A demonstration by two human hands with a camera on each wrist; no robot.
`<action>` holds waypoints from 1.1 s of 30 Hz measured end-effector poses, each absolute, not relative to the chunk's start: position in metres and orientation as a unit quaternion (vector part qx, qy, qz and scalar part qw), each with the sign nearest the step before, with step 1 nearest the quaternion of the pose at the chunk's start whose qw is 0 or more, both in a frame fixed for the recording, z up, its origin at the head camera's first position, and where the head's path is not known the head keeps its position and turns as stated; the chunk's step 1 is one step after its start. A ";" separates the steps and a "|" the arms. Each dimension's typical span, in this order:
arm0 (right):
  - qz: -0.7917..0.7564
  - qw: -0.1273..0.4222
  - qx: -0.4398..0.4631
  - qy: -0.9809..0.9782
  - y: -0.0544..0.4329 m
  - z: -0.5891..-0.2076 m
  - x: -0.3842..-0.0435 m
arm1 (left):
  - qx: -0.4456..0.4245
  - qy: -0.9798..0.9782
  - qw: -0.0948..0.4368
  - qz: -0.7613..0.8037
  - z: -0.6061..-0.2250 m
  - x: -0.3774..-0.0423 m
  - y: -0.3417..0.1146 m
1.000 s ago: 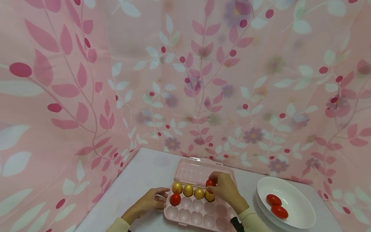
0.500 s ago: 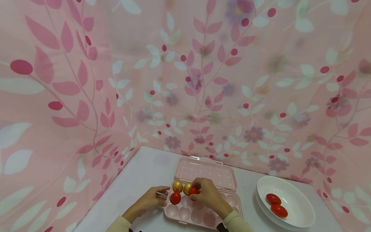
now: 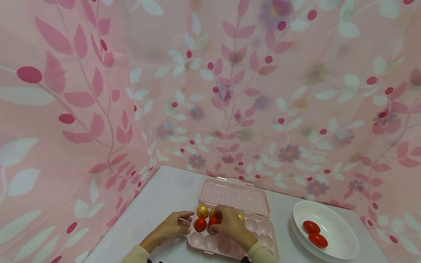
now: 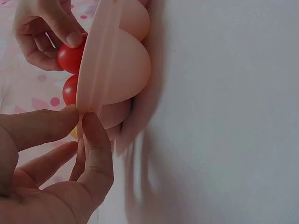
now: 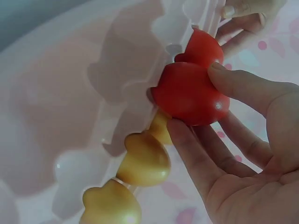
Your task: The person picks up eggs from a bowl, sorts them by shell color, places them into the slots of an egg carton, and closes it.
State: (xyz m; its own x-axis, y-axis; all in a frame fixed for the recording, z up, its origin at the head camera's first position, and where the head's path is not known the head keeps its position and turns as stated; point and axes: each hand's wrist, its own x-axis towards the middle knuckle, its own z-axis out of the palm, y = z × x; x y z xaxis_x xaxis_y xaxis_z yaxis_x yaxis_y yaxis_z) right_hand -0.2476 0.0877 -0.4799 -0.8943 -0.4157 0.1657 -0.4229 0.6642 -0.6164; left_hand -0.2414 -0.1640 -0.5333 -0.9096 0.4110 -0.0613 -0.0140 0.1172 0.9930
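Note:
My right hand (image 3: pixel 230 227) pinches a glossy red egg (image 5: pixel 189 95) between thumb and fingers, low over the second row of a pink plastic egg carton (image 3: pixel 196 239). Right beside it, another red egg (image 3: pixel 200 224) sits in the leftmost cup of that row. Gold eggs (image 3: pixel 203 211) stand in the back row, partly hidden by the right hand in the head view. My left hand (image 3: pixel 175 225) holds the carton's left end, thumb and fingertips pinching its rim, as the left wrist view shows.
The carton's see-through lid (image 3: pixel 230 197) lies folded open behind it. To the right stands a white bowl (image 3: pixel 343 230) with two red eggs (image 3: pixel 318 240) inside. A pink flowered cloth (image 3: pixel 210 91) hangs behind and at the sides of the white table (image 3: pixel 164 190).
My right hand has carried the red egg leftward and down, from the carton's back right to the cup beside the seated red egg. The left hand stays at the carton's left end.

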 end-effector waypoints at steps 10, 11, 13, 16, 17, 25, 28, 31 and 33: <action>0.329 -0.003 0.241 -0.913 0.084 -0.489 -0.247 | 0.137 0.728 0.163 0.652 -0.533 -0.242 -0.164; 0.330 -0.003 0.241 -0.913 0.083 -0.489 -0.247 | 0.137 0.729 0.163 0.651 -0.532 -0.242 -0.164; 0.332 -0.002 0.242 -0.912 0.083 -0.490 -0.246 | 0.136 0.729 0.165 0.650 -0.531 -0.241 -0.164; 0.331 0.002 0.245 -0.911 0.082 -0.492 -0.246 | 0.135 0.730 0.167 0.648 -0.532 -0.241 -0.163; 0.333 0.002 0.246 -0.910 0.082 -0.493 -0.246 | 0.135 0.730 0.167 0.649 -0.533 -0.241 -0.163; 0.361 0.030 0.238 -0.901 0.093 -0.476 -0.244 | 0.137 0.730 0.167 0.648 -0.532 -0.241 -0.164; 0.351 0.084 0.239 -0.901 0.111 -0.461 -0.249 | 0.136 0.731 0.166 0.647 -0.530 -0.241 -0.163; 0.326 0.148 0.227 -0.906 0.137 -0.448 -0.255 | 0.135 0.733 0.167 0.646 -0.530 -0.241 -0.163; 0.301 0.193 0.210 -0.910 0.157 -0.441 -0.257 | 0.135 0.733 0.167 0.646 -0.529 -0.241 -0.163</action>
